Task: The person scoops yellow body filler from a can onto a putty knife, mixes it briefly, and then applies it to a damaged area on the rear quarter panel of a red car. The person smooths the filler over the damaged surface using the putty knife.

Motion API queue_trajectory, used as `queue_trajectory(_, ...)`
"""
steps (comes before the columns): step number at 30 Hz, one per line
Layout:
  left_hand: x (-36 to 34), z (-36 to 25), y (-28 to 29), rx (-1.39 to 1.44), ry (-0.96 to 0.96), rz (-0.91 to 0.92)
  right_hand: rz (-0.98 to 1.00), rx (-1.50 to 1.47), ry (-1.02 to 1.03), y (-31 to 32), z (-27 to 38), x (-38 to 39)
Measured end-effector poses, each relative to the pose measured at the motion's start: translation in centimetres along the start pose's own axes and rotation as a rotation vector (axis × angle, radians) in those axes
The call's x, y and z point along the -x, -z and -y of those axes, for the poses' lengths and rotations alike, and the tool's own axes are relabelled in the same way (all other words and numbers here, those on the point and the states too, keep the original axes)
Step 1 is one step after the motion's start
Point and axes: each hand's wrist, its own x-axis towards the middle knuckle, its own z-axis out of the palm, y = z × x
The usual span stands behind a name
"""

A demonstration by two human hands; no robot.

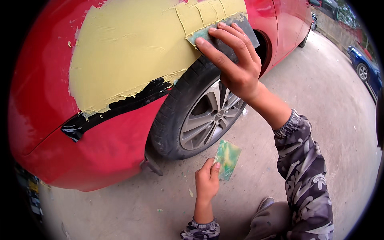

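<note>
Several splayed right-hand fingers (217, 59) on spreader (249, 35)

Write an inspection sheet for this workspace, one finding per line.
Surface: red car panel, coated with a matte yellow paste layer, ridged at upper right; glossy black strip along the lower border.
Things in hand: flat grey rectangular blade, edge against the paste; flat rectangular plate smeared green and yellow.
Clutter: small pale green flecks on grey concrete ground.
Hands: right hand, fingers spread on the blade, thumb unseen; left hand grips the plate's left edge.
Cables: nothing seen.
Surroundings: black tyre on silver spoked wheel; blue car far right.
</note>
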Motion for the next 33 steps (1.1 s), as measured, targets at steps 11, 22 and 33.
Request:
queue_trajectory(11,0.2,1.7,1.0,0.113,0.016,-0.092,0.121,-0.090,0.048,1.4,2.6,-1.0)
queue_trajectory(22,0.5,-1.6,3.7,0.256,-0.016,-0.240,0.286,-0.218,-0.111,1.9,5.7,1.9)
queue_trajectory(33,2.0,-3.8,4.5,0.423,-0.160,-0.350,0.227,-0.184,-0.130,-0.2,6.9,3.2)
